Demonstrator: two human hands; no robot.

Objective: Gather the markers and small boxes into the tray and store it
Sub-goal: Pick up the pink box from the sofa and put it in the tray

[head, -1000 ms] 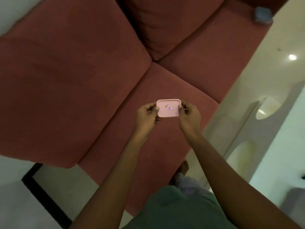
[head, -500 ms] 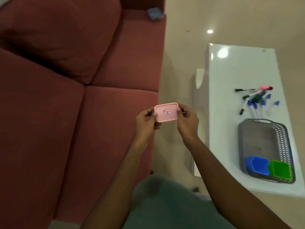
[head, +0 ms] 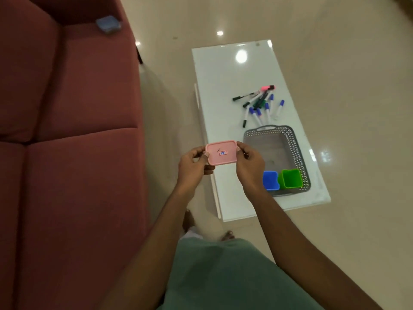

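I hold a small pink box (head: 221,152) with a label on its lid between both hands, in the air near the table's left edge. My left hand (head: 194,166) grips its left end and my right hand (head: 250,165) its right end. On the white table (head: 223,72) stands a grey perforated tray (head: 297,151) holding a blue box (head: 270,180) and a green box (head: 291,178) at its near end. Several markers (head: 259,104) lie scattered just beyond the tray.
A red sofa (head: 73,135) fills the left side, with a small blue box (head: 108,23) on its far seat. Beige floor surrounds the table. My bare feet (head: 226,235) stand between sofa and table.
My view has swung right from the sofa to the table, bringing the tray and markers into sight. Both hands still hold the pink box, now nearer the tray.
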